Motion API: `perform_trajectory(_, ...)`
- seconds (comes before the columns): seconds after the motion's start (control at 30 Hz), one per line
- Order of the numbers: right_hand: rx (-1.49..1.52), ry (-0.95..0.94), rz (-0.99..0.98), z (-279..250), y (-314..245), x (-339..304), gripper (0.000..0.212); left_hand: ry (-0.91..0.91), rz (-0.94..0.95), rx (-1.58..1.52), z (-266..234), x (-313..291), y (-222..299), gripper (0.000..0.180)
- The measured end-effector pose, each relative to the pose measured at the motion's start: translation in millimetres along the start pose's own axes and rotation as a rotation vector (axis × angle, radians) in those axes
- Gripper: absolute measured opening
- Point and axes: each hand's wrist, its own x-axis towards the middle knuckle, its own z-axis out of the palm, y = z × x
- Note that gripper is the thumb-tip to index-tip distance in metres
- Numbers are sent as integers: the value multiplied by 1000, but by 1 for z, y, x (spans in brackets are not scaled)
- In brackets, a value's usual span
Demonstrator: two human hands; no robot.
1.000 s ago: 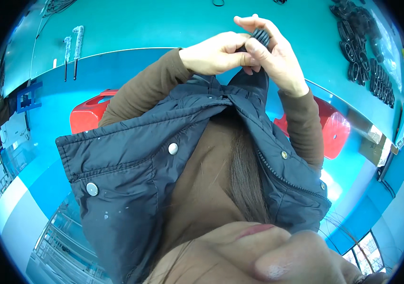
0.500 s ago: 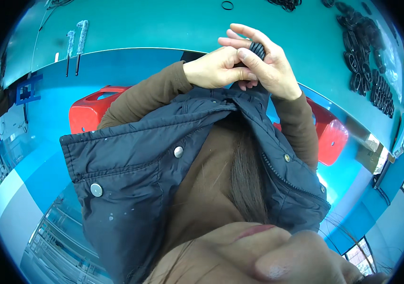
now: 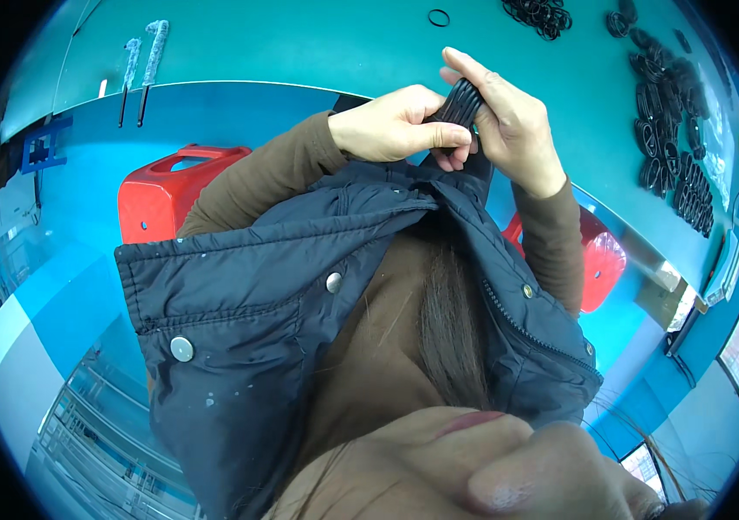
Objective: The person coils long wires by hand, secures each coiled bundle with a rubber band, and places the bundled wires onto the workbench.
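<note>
Between our fingers sits a looped black bundle: left hand clamped round its lower part, right hand half-curled alongside, grip unclear. Looks like we're gathering loops; next probably calls for holding them snug. Bench edge runs behind our fingers, maybe a snag; black coils lie off right.

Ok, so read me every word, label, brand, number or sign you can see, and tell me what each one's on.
There are none I can read.
Black cable bundle in the left hand, by the right hand: no lettering visible.
Black bundles on the green table: too small to tell.
Dark jacket: white flecks, no letters.
</note>
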Motion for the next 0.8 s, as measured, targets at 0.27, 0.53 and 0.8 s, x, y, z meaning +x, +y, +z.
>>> perform_trajectory(0.27,188,64,133,15,16,-9,47,49,73,238,-5,5,-13,26)
perform_trajectory(0.53,890,-170,598,3,1,1,47,111,117,155,-2,3,-10,20)
perform_trajectory(0.8,937,-209,450,21,18,13,41,151,105,65,-11,-8,-15,19)
